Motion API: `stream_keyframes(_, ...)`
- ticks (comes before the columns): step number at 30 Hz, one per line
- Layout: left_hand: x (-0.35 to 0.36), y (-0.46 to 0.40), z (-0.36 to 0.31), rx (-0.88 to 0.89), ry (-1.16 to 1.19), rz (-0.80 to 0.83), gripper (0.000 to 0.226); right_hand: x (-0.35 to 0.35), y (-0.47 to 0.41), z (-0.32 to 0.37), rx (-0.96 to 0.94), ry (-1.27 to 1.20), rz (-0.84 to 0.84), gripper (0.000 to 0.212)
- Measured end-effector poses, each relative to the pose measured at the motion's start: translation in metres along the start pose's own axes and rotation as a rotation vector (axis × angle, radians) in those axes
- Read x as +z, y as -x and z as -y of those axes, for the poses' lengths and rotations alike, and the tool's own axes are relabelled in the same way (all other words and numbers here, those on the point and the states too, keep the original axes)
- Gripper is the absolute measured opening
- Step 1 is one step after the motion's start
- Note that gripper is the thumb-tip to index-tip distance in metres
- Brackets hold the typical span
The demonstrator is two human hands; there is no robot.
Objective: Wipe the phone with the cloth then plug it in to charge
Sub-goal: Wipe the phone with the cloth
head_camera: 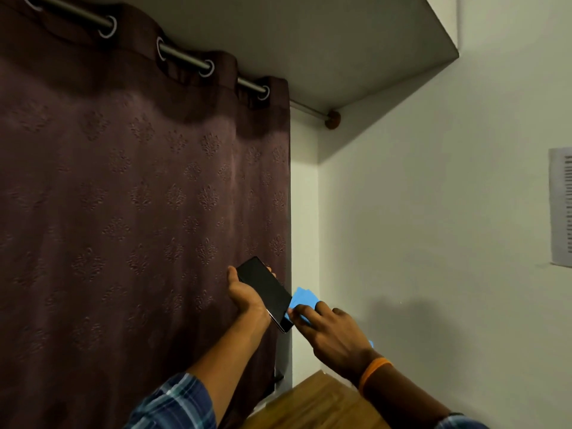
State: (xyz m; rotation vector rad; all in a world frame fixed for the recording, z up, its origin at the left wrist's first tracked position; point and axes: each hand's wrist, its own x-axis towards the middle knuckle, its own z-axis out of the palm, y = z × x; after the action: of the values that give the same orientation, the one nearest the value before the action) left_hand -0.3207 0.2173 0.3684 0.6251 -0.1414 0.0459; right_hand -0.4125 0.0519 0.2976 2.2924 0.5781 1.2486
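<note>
Wiping step: my left hand grips the smartphone; my right hand pinches the blue cloth at its edge. Next, charging.

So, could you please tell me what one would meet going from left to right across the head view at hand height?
Curtain → left hand → phone → blue cloth → right hand → paper on the wall.

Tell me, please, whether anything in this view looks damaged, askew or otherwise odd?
Nothing stands out. The left hand holds the phone intact with a dark screen, and the right hand presses the blue cloth against its lower edge.
</note>
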Motion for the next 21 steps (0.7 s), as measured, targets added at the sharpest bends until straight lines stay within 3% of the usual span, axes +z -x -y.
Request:
stream_keyframes(5, 0.001, 0.002, -0.001, -0.002, -0.042, -0.027, 0.071, -0.003, 0.000, 0.005, 0.144, -0.059, 0.020, 0.066)
stream_keyframes(11, -0.001, 0.007, -0.008, 0.017, -0.097, -0.097, 0.074, -0.012, 0.004, 0.016, 0.009, -0.070, 0.024, 0.060)
stream_keyframes(16, 0.003, 0.019, -0.016, 0.002, -0.086, -0.042, 0.074, -0.022, 0.006, 0.003, -0.027, -0.013, 0.080, 0.060)
stream_keyframes(21, 0.000, 0.025, -0.023, -0.007, -0.098, 0.039, 0.072, -0.033, -0.001, -0.007, 0.243, -0.042, 0.187, 0.059)
